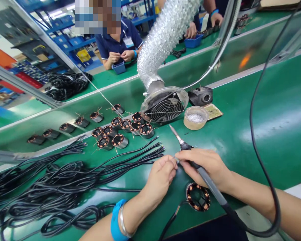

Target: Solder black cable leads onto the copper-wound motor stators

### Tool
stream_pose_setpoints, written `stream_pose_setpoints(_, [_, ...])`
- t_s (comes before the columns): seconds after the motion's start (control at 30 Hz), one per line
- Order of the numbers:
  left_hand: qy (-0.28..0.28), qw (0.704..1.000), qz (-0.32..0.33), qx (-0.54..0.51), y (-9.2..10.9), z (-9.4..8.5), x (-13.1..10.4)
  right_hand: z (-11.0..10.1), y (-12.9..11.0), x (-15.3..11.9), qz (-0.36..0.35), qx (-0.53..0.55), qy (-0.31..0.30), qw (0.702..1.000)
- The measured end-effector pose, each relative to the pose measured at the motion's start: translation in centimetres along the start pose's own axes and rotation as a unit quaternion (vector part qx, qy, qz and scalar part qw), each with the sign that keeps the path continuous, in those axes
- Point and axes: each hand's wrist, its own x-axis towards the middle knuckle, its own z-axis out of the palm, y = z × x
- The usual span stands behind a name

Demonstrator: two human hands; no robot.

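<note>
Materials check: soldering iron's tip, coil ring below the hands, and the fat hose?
Soldering iron's tip: likely metal, from its grey sheen. Coil ring: probably partly copper, showing shiny orange; its dark parts are unclear. Fat hose: crinkled, glittering silver, apparently foil.

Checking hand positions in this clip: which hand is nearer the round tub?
Right. The right hand, holding the iron, is on the near side of the tub; the left hand is farther off, toward the tub's near left.

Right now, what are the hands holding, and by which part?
Right hand: soldering iron, by its handle. Left hand: apparently something small, pinched; part unclear.
</note>
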Motion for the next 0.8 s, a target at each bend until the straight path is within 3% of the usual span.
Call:
stream_pose_setpoints(0.33, [0.011,0.999,0.021,0.044,-0.2,0.1,-0.1,-1.3,-0.5,-0.8,-0.007,-0.014,-0.007,1.000])
stream_pose_setpoints(0.67, [0.003,0.998,0.020,0.067,-0.6,0.0,-0.4,-4.6,-2.4,-2.2,0.101,0.047,0.031,0.993])
stream_pose_setpoints(0.8, [-0.008,0.998,0.014,0.058,-0.6,0.0,-0.4,-4.5,-2.5,-2.1,0.105,0.015,0.048,0.993])
